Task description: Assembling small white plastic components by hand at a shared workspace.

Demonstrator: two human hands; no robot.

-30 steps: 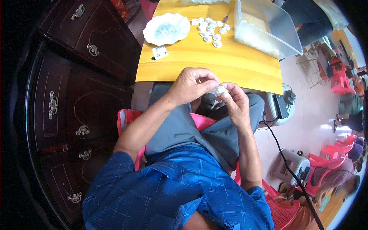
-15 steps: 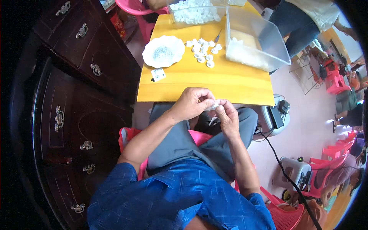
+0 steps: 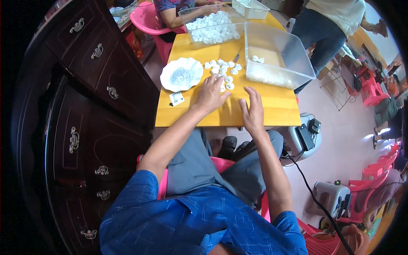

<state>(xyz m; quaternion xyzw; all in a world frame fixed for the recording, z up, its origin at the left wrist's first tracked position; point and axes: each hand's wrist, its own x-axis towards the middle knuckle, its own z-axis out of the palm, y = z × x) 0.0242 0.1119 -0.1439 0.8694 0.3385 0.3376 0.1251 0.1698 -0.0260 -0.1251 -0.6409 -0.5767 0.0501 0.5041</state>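
My left hand (image 3: pixel 209 94) is stretched over the table, its fingertips at the near edge of a loose group of small white round plastic pieces (image 3: pixel 230 86). Its fingers are extended and slightly apart; no held piece shows. To the right of it, my right hand (image 3: pixel 253 111) hovers above the table's front edge with thumb and fingers apart, holding nothing. A scalloped white dish (image 3: pixel 196 71) with tiny greyish bits in it lies to the left. Behind the pieces is a thin dark-handled tool (image 3: pixel 237 55), perhaps a screwdriver.
A transparent tub (image 3: pixel 293 72) stands on the yellow table (image 3: pixel 272 114) at right, white pieces inside. Another tub (image 3: pixel 196 40), heaped with white pieces, sits behind, near another person's arm (image 3: pixel 172 19). A small printed card (image 3: pixel 177 99) lies by the dish. Dark wooden drawers (image 3: pixel 85 106) border the left.
Both hands were together over my lap, pinching a small white piece. Now they are apart and farther forward, the left by the white pieces, and that piece is no longer seen between them.
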